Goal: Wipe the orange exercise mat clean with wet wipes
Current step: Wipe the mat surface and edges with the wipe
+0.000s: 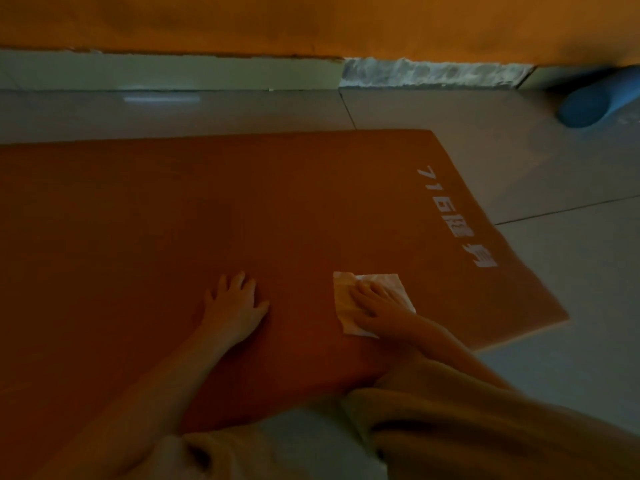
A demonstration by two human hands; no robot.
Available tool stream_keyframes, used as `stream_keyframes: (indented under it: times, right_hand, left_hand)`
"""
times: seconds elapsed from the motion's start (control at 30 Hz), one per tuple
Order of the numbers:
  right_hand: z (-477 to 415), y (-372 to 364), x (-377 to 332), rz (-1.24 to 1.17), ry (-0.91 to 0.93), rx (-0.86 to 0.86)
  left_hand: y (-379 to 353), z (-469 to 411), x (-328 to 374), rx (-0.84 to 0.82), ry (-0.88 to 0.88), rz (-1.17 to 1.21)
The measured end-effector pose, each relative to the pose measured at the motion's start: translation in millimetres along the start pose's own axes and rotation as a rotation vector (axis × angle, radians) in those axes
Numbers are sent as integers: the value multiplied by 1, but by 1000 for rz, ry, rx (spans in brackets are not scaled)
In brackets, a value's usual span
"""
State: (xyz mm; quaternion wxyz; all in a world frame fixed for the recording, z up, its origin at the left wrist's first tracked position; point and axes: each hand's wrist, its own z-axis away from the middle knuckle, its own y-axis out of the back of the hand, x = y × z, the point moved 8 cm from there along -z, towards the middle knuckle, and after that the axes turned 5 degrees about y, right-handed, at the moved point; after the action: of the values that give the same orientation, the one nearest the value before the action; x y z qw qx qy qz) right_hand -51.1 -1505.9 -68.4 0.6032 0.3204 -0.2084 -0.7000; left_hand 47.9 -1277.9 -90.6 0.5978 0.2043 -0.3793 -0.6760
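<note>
The orange exercise mat [214, 209] lies flat on the tiled floor and fills most of the view, with white lettering [457, 216] along its right end. A white wet wipe [346, 303] is spread flat on the mat near that end. My right hand [377, 301] presses on the wipe with straight fingers. My left hand [235, 303] rests flat on the bare mat, fingers spread, a little to the left of the wipe.
Grey floor tiles [561, 188] surround the mat on the far and right sides. An orange wall with a pale skirting [173, 72] runs along the back. A blue rounded object [588, 103] lies on the floor at the far right. My knees and beige clothing [467, 427] fill the bottom right.
</note>
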Motion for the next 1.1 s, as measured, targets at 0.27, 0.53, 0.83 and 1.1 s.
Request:
stream_keyframes:
  times: [0.27,0.53,0.83,1.1]
  right_hand:
    - [19,4,21,-11,124,120]
    - [4,-7,40,11,69,267]
    - [-11,-3,95,-33,-91,219]
    - [16,-20,68,-61,127,166]
  left_hand:
    - [1,-20,26,105,35,14]
    - [4,-34,34,205,45,12]
    - [-2,-42,41,208,43,-46]
    - [-2,-40,43,209,61,-66]
